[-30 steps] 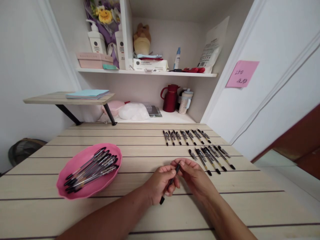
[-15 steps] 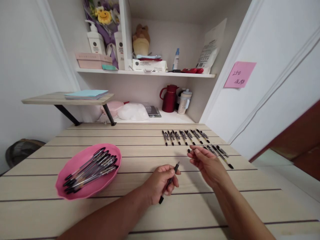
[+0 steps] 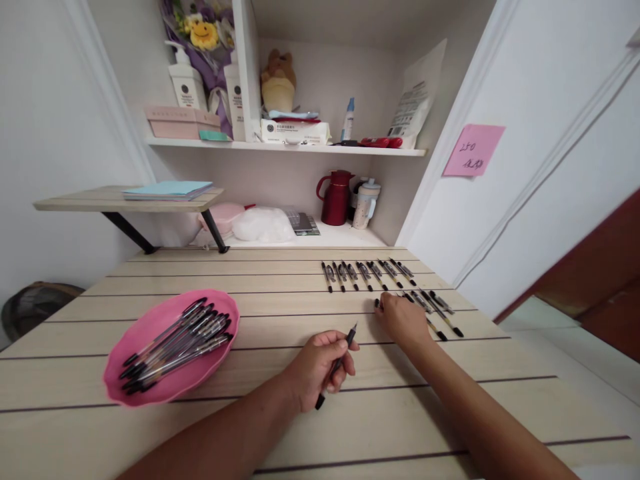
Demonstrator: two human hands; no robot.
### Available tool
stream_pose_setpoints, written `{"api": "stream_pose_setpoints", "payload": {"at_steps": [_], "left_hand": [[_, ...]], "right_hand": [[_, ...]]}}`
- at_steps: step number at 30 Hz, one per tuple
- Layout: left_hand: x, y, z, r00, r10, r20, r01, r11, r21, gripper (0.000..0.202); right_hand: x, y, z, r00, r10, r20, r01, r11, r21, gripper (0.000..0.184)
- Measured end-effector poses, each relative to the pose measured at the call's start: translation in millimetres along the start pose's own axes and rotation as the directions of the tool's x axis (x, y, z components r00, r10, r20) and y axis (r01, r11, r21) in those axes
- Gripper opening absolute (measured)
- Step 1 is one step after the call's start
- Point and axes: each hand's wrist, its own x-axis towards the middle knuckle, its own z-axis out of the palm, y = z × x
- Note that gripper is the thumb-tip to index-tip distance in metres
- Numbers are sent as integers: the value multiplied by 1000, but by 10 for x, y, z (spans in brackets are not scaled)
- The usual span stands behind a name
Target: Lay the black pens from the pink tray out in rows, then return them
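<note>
At eight o'clock, the pink bowl corrals loose pens. At six, my left hand clamps an uncapped pen, presumably tip-up for clearance. At four, my right hand hides its fingers; I can't tell their grip.

The long, bare left forearm slants in from the lower left, ending in a bare left hand turned thumb uppermost — thumb pressed toward the bent index finger, the other fingers curled below. The bare right forearm reaches farther forward from the lower right, its bare right hand palm down — fingers bent under, mostly hidden.
</note>
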Motion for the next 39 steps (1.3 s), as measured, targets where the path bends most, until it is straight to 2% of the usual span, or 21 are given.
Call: {"api": "stream_pose_setpoints", "payload": {"at_steps": [8, 11, 15, 17, 19, 24, 31, 35, 39], "left_hand": [[2, 1, -4, 1000, 6, 9, -6, 1000, 16, 18], [3, -2, -5, 1000, 3, 7, -3, 1000, 20, 18], [2, -3, -2, 1000, 1, -2, -1, 1000, 20, 20], [-1, 0, 1, 1000, 1, -2, -1, 1000, 19, 20], [-4, 4, 2, 1000, -2, -1, 2, 1000, 22, 19], [-10, 6, 2, 1000, -4, 6, 4, 1000, 23, 20], [-8, 1, 5, 1000, 8, -1, -8, 1000, 22, 22], [-2, -2, -3, 1000, 7, 7, -7, 1000, 22, 21], [6, -9, -17, 1000, 11, 14, -11, 1000, 24, 22]], "right_hand": [[3, 88, -27, 1000, 2, -25, -1, 1000, 23, 22], [-15, 204, -87, 999, 25, -35, -20, 991, 136, 23], [-132, 341, -145, 999, -6, -47, 22, 933, 358, 24], [-239, 353, -129, 999, -34, -28, 43, 911, 410, 26], [-359, 324, -82, 996, -90, 2, 82, 915, 394, 27], [-597, 197, 45, 974, -220, 55, 202, 952, 230, 23], [-650, 103, 50, 982, -185, 46, 178, 976, 124, 21], [-654, 101, 28, 984, -178, 30, 173, 976, 132, 26], [-651, 134, 3, 984, -178, 31, 170, 969, 181, 23]]}}
